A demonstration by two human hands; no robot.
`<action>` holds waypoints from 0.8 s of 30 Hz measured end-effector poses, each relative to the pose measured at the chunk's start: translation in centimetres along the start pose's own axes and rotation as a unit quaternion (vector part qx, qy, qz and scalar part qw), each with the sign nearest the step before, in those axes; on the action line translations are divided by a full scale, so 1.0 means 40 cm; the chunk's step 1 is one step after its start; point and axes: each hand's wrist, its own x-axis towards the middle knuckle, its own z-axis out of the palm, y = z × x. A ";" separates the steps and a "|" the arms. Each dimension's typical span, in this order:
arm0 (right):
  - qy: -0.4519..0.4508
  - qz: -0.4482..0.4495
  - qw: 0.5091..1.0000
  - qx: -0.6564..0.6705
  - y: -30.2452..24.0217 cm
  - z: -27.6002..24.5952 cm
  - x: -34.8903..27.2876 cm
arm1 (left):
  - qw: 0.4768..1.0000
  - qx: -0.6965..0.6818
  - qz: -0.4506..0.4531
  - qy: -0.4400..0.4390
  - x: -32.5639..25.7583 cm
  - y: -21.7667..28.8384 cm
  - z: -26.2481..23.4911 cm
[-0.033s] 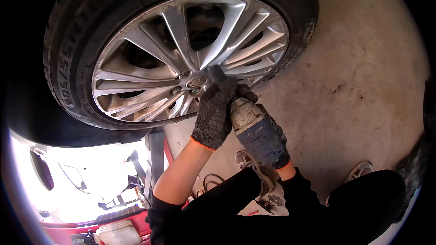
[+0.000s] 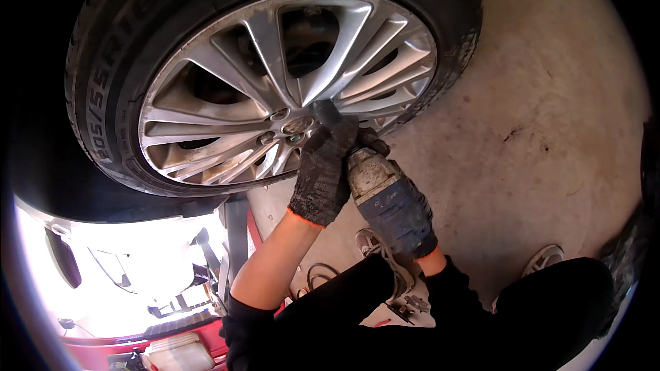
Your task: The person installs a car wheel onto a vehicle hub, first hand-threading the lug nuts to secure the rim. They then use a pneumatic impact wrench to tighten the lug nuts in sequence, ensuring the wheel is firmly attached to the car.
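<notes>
A dirty silver alloy wheel (image 2: 275, 61) with a black tire (image 2: 113, 89) fills the upper left. The blue and grey impact wrench (image 2: 385, 199) points at the wheel's hub, and its dark socket (image 2: 327, 112) sits over a lug position right of the center cap (image 2: 298, 125). In a dark knit glove with an orange cuff, my left hand (image 2: 322, 175) is closed around the socket end. My right hand (image 2: 425, 223), also gloved, holds the wrench from its right side; the tool's body hides most of its fingers. Lug nuts (image 2: 266, 137) show left of the cap.
Beneath the wheel stretches a stained concrete floor (image 2: 522, 116). My shoes (image 2: 544, 259) rest on it, with a coiled hose (image 2: 320, 275) and small metal parts (image 2: 416, 302) between my legs. Red equipment with a pale plastic container (image 2: 179, 354) stands at lower left beside a bright opening.
</notes>
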 end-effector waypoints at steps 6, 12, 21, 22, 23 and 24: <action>0.041 -0.068 0.881 -0.466 -0.130 0.062 -0.033 | 0.981 -0.173 -0.040 -0.081 0.008 0.025 -0.031; -0.009 -0.036 0.964 -0.265 -0.089 0.013 0.037 | 0.996 -0.086 -0.021 -0.031 0.025 0.020 -0.035; 0.036 0.048 0.934 0.352 0.009 0.144 -0.025 | 0.996 -0.078 -0.036 -0.038 0.048 0.036 -0.051; 0.012 0.055 0.897 0.438 0.019 0.144 -0.021 | 0.994 -0.090 -0.033 -0.050 0.049 0.033 -0.054; -0.012 0.063 0.852 0.520 0.027 0.139 -0.023 | 0.993 -0.101 -0.031 -0.050 0.048 0.029 -0.056; -0.035 0.073 0.798 0.597 0.036 0.135 -0.022 | 0.992 -0.112 -0.030 -0.049 0.047 0.025 -0.058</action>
